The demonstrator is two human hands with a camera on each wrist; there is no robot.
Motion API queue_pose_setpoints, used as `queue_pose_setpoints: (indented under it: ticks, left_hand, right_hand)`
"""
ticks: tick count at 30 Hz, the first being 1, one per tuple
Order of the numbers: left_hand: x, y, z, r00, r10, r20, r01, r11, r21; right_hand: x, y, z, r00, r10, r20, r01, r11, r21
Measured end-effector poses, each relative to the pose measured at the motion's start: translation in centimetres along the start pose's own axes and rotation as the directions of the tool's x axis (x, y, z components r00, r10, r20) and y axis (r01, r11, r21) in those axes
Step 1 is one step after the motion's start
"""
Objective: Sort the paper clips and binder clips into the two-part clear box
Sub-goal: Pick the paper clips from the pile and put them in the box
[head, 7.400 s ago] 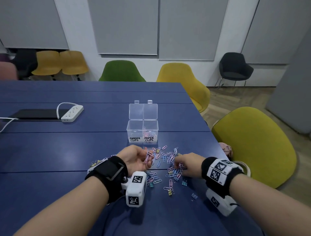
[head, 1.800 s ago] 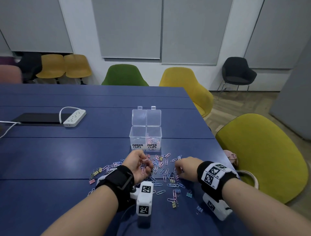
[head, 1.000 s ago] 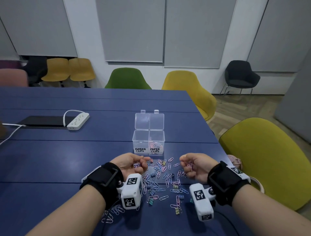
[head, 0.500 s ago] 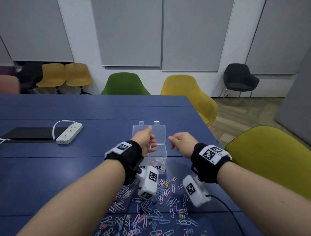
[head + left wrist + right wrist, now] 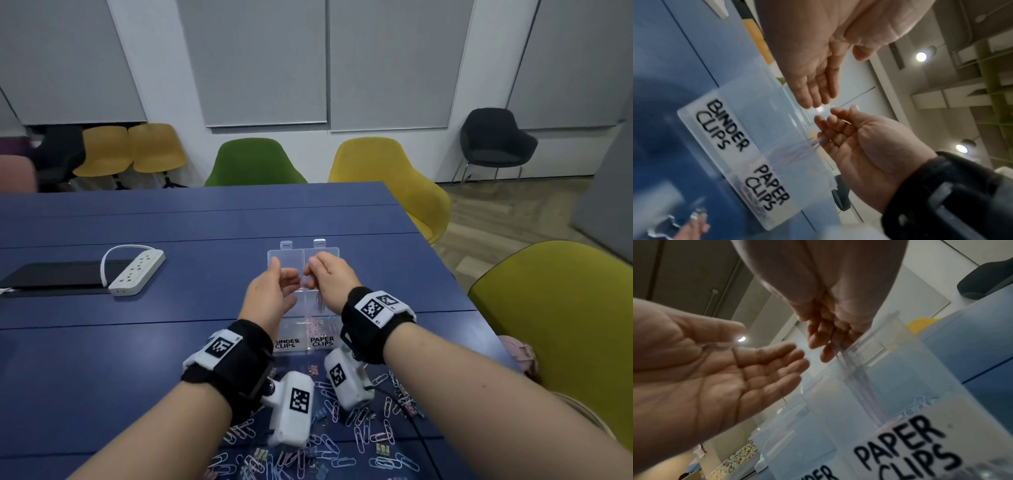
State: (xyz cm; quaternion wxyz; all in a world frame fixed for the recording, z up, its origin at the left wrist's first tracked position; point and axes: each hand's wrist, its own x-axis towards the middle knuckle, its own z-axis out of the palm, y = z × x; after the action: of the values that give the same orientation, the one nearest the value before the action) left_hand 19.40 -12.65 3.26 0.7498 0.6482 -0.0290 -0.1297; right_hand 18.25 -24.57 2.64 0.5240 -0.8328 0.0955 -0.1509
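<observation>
A: We see a blue worktop (image 5: 137, 342) with chairs behind; the clear box (image 5: 303, 337) stands near its right edge, lid up.

B: Our left hand (image 5: 270, 294) is spread, empty. Our right hand (image 5: 329, 277), fingers loosely curled, lets blurred paper clips (image 5: 318, 301) fall into the PAPER CLIPS half. More clips (image 5: 359, 431) lie near the front edge.

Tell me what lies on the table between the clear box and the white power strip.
Nothing: in the head view the stretch from the clear box to the white power strip is bare blue table.
</observation>
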Motion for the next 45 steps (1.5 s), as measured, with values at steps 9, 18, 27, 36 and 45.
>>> queue_pose_setpoints:
  ticks: [9, 18, 27, 36, 45]
  left_hand:
    - [-3.5, -1.2, -1.9, 0.967, 0.068, 0.245, -0.160, 0.911, 0.379]
    - [-6.2, -4.1, 1.8, 0.870, -0.089, 0.484, -0.447, 0.267, 0.854]
    - [-6.7, -5.1, 4.4, 0.921, -0.176, 0.348, -0.354, -0.003, 0.935]
    - [-7.3, -4.7, 4.0, 0.927, -0.186, 0.325, -0.329, 0.009, 0.944]
    - [-8.0, -2.9, 0.4, 0.851, -0.437, 0.292, 0.438, 0.897, 0.065]
  right_hand:
    - [-3.6, 0.9, -5.9, 0.999, -0.015, -0.043, 0.007, 0.985, -0.173]
    - [-8.4, 3.9, -8.4, 0.855, 0.429, 0.293, 0.048, 0.497, -0.866]
    - [-9.3, 3.7, -5.8, 0.850, 0.438, 0.291, 0.103, 0.403, -0.909]
    - [-10.8, 3.9, -6.4, 0.884, 0.385, 0.266, 0.011, 0.550, -0.835]
    - [-13.9, 3.8, -10.4, 0.875, 0.449, 0.182, -0.482, 0.771, 0.416]
